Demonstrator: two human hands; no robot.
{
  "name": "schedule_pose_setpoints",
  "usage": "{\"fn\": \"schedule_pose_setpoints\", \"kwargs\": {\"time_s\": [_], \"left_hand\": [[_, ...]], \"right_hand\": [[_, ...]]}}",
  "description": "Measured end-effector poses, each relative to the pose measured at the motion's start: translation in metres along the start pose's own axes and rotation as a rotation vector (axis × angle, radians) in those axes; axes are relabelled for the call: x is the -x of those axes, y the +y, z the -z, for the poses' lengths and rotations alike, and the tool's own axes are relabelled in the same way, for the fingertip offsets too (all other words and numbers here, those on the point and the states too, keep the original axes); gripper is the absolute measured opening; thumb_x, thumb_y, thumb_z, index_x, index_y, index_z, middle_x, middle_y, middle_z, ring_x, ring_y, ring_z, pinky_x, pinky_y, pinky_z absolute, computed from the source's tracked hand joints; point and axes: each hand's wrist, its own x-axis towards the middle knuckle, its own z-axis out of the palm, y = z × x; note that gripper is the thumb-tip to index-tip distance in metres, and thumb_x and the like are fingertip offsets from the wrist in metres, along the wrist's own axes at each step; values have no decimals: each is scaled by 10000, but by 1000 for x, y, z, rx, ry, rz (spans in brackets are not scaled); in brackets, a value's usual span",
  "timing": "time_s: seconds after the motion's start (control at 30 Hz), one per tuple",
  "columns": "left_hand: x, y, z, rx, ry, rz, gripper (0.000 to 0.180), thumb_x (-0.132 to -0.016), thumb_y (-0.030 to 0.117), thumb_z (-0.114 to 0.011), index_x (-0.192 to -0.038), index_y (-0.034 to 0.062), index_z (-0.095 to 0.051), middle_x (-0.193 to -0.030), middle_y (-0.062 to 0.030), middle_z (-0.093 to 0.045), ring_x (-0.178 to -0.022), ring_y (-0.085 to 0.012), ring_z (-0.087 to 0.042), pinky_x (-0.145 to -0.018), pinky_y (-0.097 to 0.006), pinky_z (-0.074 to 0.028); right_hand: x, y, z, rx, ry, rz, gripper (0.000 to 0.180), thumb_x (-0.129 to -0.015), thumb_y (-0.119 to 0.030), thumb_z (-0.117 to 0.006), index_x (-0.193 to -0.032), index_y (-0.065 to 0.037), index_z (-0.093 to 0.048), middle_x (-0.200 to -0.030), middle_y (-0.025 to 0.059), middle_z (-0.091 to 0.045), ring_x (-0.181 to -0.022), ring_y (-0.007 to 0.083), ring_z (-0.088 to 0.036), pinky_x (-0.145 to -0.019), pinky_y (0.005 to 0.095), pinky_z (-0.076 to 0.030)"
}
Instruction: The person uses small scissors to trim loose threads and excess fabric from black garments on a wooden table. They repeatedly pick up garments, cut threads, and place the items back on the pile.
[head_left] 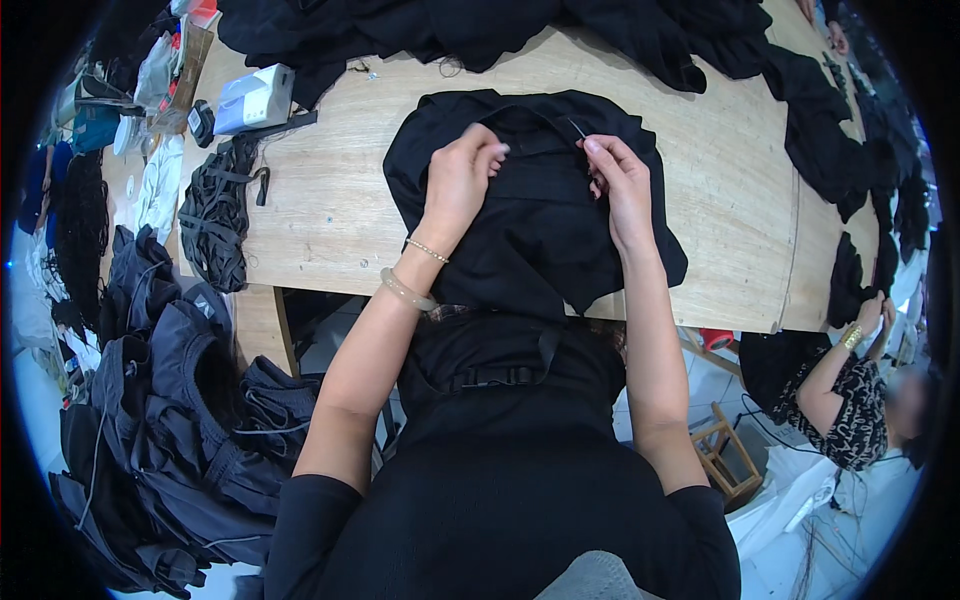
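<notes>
A black garment point(530, 220) lies bunched on the wooden table in front of me, its opening edge turned to the far side. My left hand point(465, 170) is over the garment's left part, fingers curled into a pinch; what they hold, if anything, is too small to make out. Between the thumb and fingers of my right hand point(618, 175) is a thin pointed metal tool point(576, 128), its tip directed up and left over the opening. Its exact kind does not show. On my left wrist are a beaded bracelet and a pale bangle.
Black fabric point(430, 30) is heaped along the table's point(310, 215) far edge. At the left lie a coil of dark straps point(217, 215) and a blue-white pack point(254, 99). Dark garments point(185, 410) pile up beside me. Another person point(850, 400) works at right, near a wooden stool point(728, 458).
</notes>
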Motion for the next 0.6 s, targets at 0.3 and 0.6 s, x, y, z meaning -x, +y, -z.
{"fn": "schedule_pose_setpoints", "kwargs": {"time_s": [0.3, 0.6], "left_hand": [[18, 18, 17, -501, -21, -460, 158, -744, 147, -725, -769, 30, -622, -854, -124, -591, -838, -341, -564, -763, -428, -489], [26, 6, -6, -146, -12, -208, 251, -816, 96, -703, -967, 6, -524, -931, -165, -567, -945, -384, -600, -798, -445, -500]], "right_hand": [[8, -20, -24, 136, 83, -92, 252, -924, -309, -690, -1077, -112, -723, -984, -47, -679, -810, 31, -552, -665, 207, -399], [-3, 15, 15, 73, -20, 19, 199, -992, -241, -611, -1047, -64, -683, -751, -58, -514, -633, 26, -448, -536, 195, -375]]}}
